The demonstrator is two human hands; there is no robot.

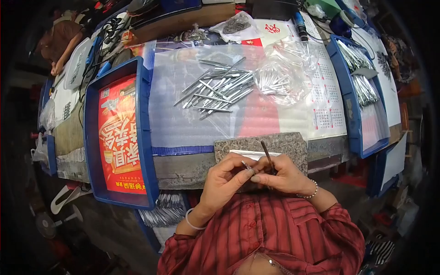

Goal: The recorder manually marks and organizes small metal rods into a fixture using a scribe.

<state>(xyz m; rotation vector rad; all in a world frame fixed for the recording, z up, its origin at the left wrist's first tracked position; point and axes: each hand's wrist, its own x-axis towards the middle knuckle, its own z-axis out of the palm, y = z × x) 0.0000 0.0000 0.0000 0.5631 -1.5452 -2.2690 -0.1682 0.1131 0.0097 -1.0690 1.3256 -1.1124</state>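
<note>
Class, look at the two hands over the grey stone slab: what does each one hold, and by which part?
The left hand pinches a small metal piece by its near end. The right hand grips a thin dark tool by its lower end.

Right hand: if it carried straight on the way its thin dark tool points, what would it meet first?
Probably the speckled stone slab just beyond the right hand; farther on lies the pile of metal pieces. Height above the slab is unclear.

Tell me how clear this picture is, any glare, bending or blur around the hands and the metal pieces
Head view: strong fisheye bending, with the blue tray and table edge curving and dark corners at the rim; even light, mild glare on the clear plastic bag and sheet; the pile of metal pieces reads fairly sharp; the left hand and right hand are slightly soft, so the small piece they pinch is hard to make out.
</note>
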